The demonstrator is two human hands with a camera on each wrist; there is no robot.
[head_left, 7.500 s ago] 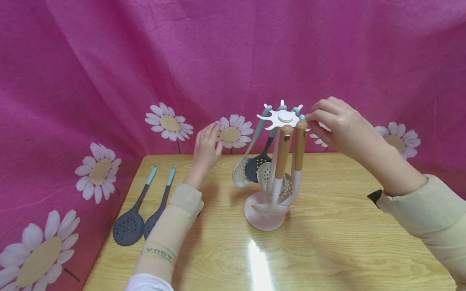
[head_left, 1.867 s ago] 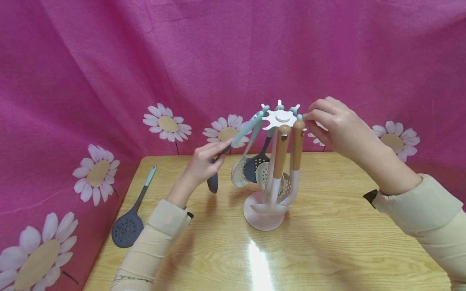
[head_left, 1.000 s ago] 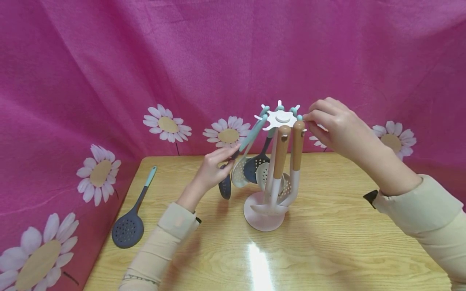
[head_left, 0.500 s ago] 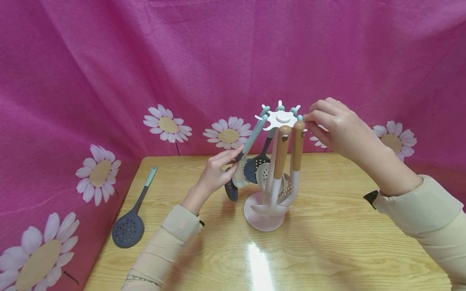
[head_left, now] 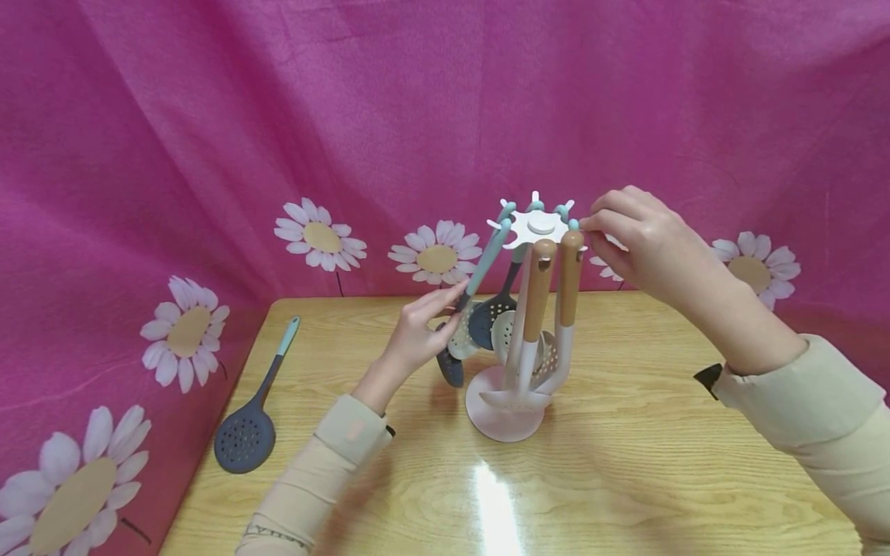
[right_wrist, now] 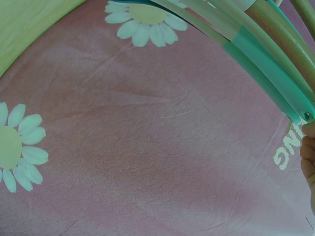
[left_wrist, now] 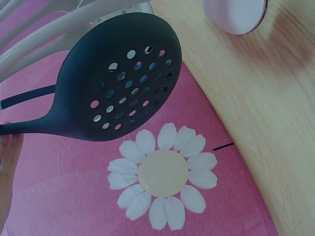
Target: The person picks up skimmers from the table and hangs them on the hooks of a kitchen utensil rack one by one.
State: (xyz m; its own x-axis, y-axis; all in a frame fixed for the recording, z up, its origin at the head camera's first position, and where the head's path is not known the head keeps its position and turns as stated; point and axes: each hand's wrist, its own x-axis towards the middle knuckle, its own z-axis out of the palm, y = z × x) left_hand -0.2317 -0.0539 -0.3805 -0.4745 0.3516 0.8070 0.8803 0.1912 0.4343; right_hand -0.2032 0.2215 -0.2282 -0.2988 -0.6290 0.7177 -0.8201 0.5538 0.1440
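Note:
A white utensil rack (head_left: 541, 224) with hooked arms stands on a round pale pink base (head_left: 504, 425). My left hand (head_left: 415, 328) pinches the dark neck of a slotted skimmer (left_wrist: 123, 78) with a mint handle. The handle's top end sits at a left hook, and the head hangs low beside the other utensils. At the rack's right side, my right hand (head_left: 643, 239) pinches a hook arm beside a mint handle end (right_wrist: 295, 113); the fingers cover that arm's tip. Two wooden-handled utensils (head_left: 538, 293) hang at the front, with several mint-handled ones behind.
Another dark skimmer (head_left: 245, 439) with a mint handle lies at the left of the wooden table (head_left: 626, 448). A pink cloth (head_left: 417, 93) with daisies hangs behind the table and along its left side.
My left hand has taken a skimmer from the table and brought its handle to a left hook. Lately its head has swung right, closer to the rack. My right hand stays put.

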